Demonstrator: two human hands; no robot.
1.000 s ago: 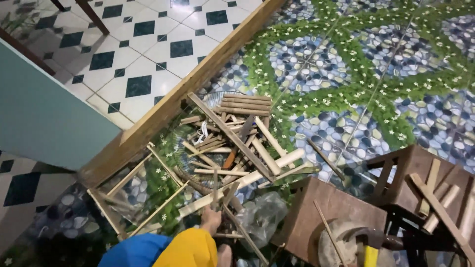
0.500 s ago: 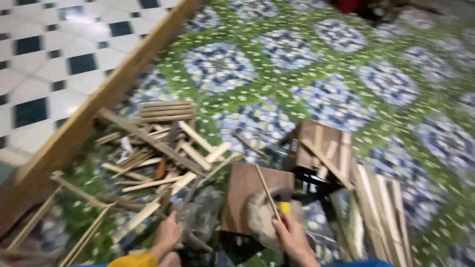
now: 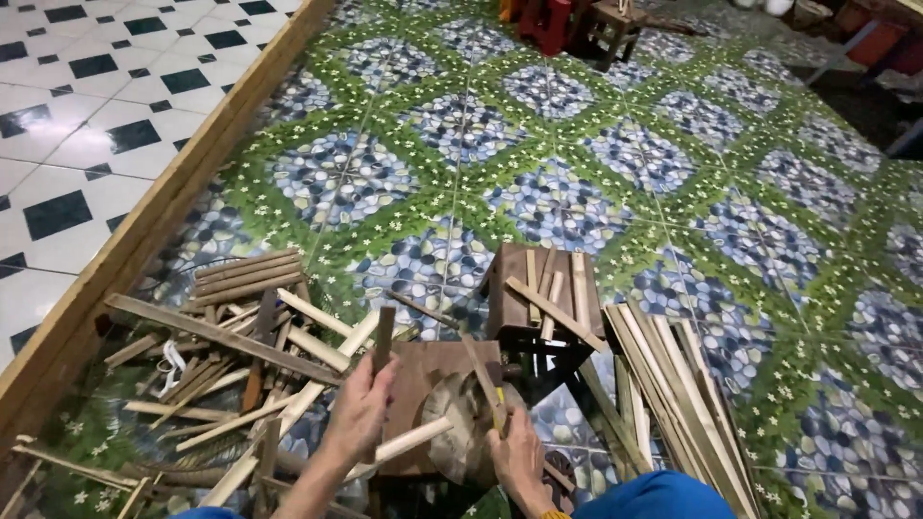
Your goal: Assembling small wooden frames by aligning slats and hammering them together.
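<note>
**Short stick in one hand, blade in the other, fingers close by**

Low in the frame, left of centre, the left hand (image 3: 361,408) is closed around a short dark wooden stick (image 3: 383,338), holding it upright so its top stands above the fist. Just to the right, at bottom centre, the right hand (image 3: 516,454) is wrapped around the handle of what looks like a knife (image 3: 484,380) with a yellowish band; its narrow blade slants up and to the left. Both hands sit over a low brown wooden block (image 3: 423,384), beside a pale round pad (image 3: 460,434) whose make I cannot tell.

The chief risk, in my judgement, is the blade meeting the left fingers: the stick is short, and the gripping hand sits near where an edge would land. A glancing stroke could also skid off the stick's hard surface.

A pale slat (image 3: 409,442) lies across the block under the hands and could roll or knock the stick aside. The heap of bamboo offcuts (image 3: 240,336) at lower left and the bundle of long strips (image 3: 663,384) at lower right crowd the working spot, so a sleeve or wrist could catch on a sharp end. A small dark stool (image 3: 538,298) stands just above the block.
</note>
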